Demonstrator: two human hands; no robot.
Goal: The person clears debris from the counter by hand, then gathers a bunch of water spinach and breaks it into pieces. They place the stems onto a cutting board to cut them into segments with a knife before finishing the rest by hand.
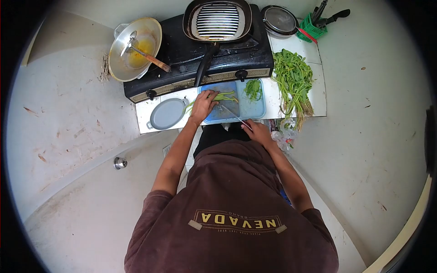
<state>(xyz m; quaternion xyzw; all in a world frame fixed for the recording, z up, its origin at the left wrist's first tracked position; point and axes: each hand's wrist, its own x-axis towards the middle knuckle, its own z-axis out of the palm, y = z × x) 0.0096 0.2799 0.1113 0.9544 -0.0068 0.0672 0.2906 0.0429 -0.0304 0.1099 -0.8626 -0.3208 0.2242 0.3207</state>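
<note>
My left hand (203, 107) is closed on a small bunch of green stems (225, 96), pressing them against a blue cutting board (233, 109). The cut ends point right, and some stalks stick out left of my fingers. My right hand (258, 133) grips a knife (236, 117) by its handle at the board's front edge. Its blade slants up and left, with the tip near the stems. A small heap of cut leaves (253, 90) lies on a paler blue tray (258, 109) at the right.
A grey oval dish (168, 114) sits left of the board. Behind stands a black stove (182, 68) with a grill pan (217, 22) and a wok (118, 68) holding a ladle. Rooted leafy greens (291, 75), a strainer (280, 19) and a green basket of knives (314, 31) are right.
</note>
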